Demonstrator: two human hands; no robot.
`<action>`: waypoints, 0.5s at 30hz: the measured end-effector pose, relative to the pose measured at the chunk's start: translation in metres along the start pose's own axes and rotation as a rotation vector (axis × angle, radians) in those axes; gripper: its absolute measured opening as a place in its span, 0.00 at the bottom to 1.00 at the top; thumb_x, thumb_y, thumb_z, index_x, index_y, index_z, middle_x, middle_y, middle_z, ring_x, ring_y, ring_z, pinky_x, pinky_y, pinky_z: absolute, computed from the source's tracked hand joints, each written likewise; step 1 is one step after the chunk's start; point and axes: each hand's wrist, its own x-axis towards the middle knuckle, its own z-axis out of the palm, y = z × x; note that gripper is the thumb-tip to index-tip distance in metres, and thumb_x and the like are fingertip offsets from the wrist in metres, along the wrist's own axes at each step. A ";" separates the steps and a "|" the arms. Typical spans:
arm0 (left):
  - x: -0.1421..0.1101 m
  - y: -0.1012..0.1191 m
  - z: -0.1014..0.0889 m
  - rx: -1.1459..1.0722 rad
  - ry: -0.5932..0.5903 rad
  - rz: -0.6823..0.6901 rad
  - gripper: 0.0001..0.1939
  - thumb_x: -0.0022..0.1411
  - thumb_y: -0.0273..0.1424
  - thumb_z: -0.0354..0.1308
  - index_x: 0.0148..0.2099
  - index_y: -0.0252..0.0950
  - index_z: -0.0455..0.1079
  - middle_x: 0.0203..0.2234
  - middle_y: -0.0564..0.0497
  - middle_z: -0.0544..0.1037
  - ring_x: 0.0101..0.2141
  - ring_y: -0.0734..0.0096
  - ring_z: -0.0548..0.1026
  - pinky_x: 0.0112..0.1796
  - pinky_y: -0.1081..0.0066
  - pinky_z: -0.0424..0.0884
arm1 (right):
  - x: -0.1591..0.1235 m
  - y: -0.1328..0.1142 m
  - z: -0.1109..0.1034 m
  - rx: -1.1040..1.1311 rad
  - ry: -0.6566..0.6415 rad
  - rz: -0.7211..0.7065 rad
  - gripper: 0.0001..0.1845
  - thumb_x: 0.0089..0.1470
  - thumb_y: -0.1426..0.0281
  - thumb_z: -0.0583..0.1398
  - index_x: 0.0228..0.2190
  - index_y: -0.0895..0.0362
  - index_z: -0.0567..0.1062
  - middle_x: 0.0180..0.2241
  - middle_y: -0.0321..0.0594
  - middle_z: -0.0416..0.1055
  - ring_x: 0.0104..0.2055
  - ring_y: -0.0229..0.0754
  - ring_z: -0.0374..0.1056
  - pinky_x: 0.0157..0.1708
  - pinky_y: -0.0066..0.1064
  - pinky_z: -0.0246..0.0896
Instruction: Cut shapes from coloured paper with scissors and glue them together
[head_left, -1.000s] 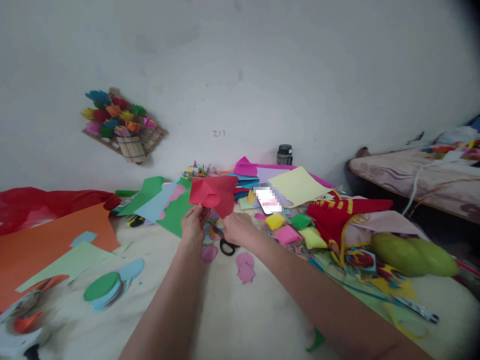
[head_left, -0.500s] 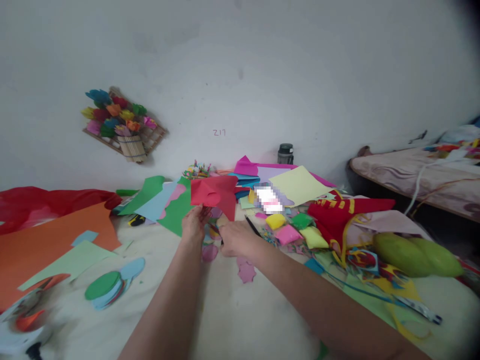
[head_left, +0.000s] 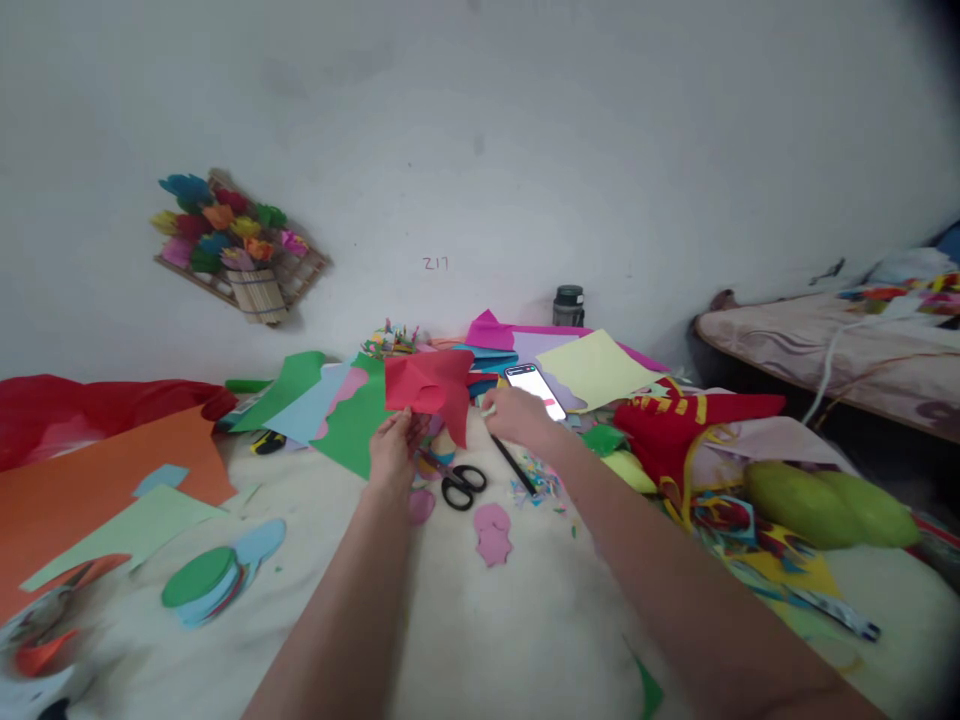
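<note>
My left hand (head_left: 396, 447) pinches the lower edge of a crumpled red paper sheet (head_left: 433, 386) and holds it upright above the floor. My right hand (head_left: 519, 416) is further back and to the right, just in front of a lit phone (head_left: 535, 388). Its fingers are curled around a small pale bit that I cannot make out. Black-handled scissors (head_left: 458, 483) lie on the floor between my hands. A thin black stick (head_left: 516, 467) lies slanted beneath my right wrist. A pink paper cut-out (head_left: 493, 531) rests nearer to me.
Coloured paper sheets are strewn about: orange (head_left: 97, 482) at left, green (head_left: 352, 420) and yellow (head_left: 592, 368) at the back. Round green and blue cut-outs (head_left: 202, 578) lie front left. Two green mangoes (head_left: 825, 503), red cloth (head_left: 682, 425) and a low bed (head_left: 832, 360) are at right. A dark jar (head_left: 568, 306) stands by the wall.
My right hand has left the scissors on the floor and moved back and right toward the phone. My left hand keeps holding the red paper in about the same place.
</note>
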 end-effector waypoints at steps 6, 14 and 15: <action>0.003 -0.003 -0.002 -0.003 0.022 0.003 0.04 0.47 0.25 0.59 0.28 0.32 0.67 0.19 0.51 0.75 0.23 0.70 0.76 0.26 0.73 0.70 | 0.052 0.090 0.015 0.241 0.265 0.173 0.35 0.43 0.75 0.52 0.56 0.50 0.58 0.49 0.36 0.68 0.49 0.45 0.64 0.42 0.31 0.59; 0.008 -0.007 -0.005 0.035 -0.007 0.058 0.09 0.41 0.29 0.61 0.27 0.32 0.67 0.21 0.51 0.75 0.26 0.68 0.76 0.29 0.71 0.70 | 0.086 0.142 0.039 0.257 0.177 0.201 0.42 0.44 0.75 0.52 0.61 0.51 0.46 0.53 0.44 0.64 0.43 0.47 0.66 0.38 0.33 0.61; 0.008 -0.007 -0.005 0.043 -0.013 0.063 0.10 0.41 0.30 0.62 0.27 0.32 0.67 0.21 0.51 0.75 0.26 0.68 0.76 0.29 0.71 0.70 | 0.088 0.144 0.040 0.265 0.177 0.182 0.43 0.44 0.75 0.52 0.61 0.52 0.45 0.53 0.44 0.64 0.42 0.46 0.66 0.37 0.32 0.61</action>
